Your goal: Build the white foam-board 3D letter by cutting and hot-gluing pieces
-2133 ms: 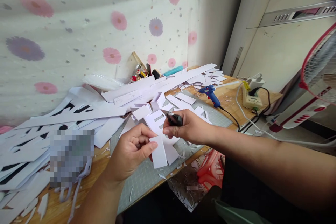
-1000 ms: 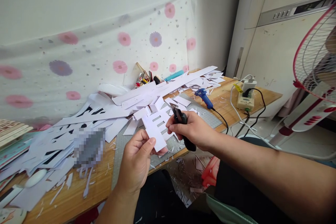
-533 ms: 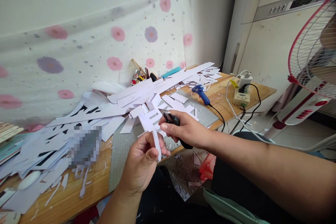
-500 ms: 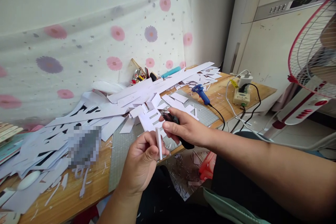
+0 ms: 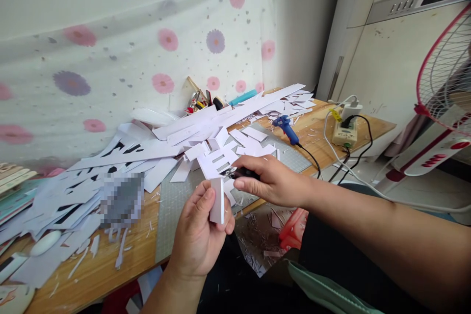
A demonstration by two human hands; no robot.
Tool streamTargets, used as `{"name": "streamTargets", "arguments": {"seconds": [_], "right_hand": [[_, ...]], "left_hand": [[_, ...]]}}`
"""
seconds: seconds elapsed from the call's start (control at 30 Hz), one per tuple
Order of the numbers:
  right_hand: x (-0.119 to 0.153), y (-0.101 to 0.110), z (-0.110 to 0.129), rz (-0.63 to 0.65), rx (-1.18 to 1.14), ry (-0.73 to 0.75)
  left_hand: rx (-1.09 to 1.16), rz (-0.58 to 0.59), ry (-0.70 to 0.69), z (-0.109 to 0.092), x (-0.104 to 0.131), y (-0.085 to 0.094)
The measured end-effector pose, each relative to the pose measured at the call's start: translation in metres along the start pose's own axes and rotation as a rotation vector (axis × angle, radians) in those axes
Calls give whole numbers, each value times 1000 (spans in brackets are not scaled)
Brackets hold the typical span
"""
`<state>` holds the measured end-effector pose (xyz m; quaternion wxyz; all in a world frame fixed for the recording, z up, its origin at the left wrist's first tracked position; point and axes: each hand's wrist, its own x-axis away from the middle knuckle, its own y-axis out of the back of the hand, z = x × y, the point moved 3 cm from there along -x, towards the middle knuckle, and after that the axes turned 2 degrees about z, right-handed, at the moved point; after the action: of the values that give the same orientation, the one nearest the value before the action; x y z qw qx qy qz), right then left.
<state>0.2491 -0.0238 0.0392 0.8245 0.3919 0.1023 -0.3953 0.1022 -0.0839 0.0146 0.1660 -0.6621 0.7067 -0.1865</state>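
Observation:
My left hand pinches a small white foam-board strip between thumb and fingers, upright with its broad face partly toward me. My right hand is closed round a black-handled utility knife, whose metal tip points left, just above and beyond the strip. Much of the knife's handle is hidden by my fingers. Behind both hands, a white board piece with cut-out slots lies among other cut pieces on the grey cutting mat.
A blue glue gun rests at the mat's far right, its cord trailing off the table. Beyond it stands a power strip with plugs. White board scraps heap up at left. A fan stands at right.
My left hand has turned the strip from nearly edge-on to show its broad face. My right hand has shifted slightly right with the knife, its wrist turned. The view has moved a little.

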Motion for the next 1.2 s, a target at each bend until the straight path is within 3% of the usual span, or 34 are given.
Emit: {"name": "streamTargets", "arguments": {"seconds": [0.13, 0.3, 0.57, 0.77, 1.1, 1.2], "right_hand": [[5, -10, 4, -117, 353, 176], [6, -19, 4, -208, 609, 174], [4, -20, 6, -268, 663, 178], [3, -20, 7, -244, 662, 233], [1, -19, 7, -290, 706, 182], [-2, -17, 1, -240, 690, 75]], "left_hand": [[39, -4, -20, 1, 5, -4], [51, 49, -21, 1, 9, -6], [70, 72, -14, 4, 14, -8], [90, 86, -35, 3, 15, -9], [83, 140, -27, 5, 18, -12], [76, 181, -5, 7, 19, -14]]}}
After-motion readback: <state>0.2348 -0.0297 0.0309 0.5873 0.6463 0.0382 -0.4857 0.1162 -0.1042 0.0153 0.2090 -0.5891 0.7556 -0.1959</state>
